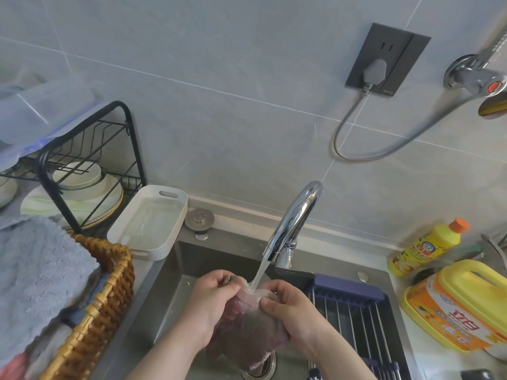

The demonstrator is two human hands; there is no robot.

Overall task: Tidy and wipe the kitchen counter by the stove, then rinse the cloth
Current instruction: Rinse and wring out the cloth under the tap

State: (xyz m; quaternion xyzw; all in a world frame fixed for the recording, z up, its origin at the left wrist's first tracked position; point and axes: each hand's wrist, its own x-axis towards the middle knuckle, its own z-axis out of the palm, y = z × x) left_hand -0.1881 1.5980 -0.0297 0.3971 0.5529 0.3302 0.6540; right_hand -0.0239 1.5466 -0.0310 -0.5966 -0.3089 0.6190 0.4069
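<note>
1. At the far left a wicker basket holds a grey towel, with a dish rack behind it and a white tray just beside the sink. Neither the stove nor the counter next to it is in view, so the tidying and wiping cannot be checked. With the cloth already at the sink, they are probably done.
2. The left hand grips the cloth's upper left edge, its fingers curled round it and pressed together.
3. The cloth, pinkish-brown and bunched, sits between both hands above the sink basin. The water stream from the tap lands on its top. The rinse, the last step, looks under way.
4. The right hand pinches the cloth's upper right edge between thumb and close-set fingers.
5. What is likely left is to finish rinsing, wring out the cloth and shut off the water.
6. Hard to make out:
   - The cloth's lower end is blurred and covers part of the drain.
   - No tap handle can be picked out.
   - The dark sink rack runs off the bottom edge.
   - The labels on the yellow bottle and the yellow jug are too soft to read, and the items at the right edge are cut off.
</note>
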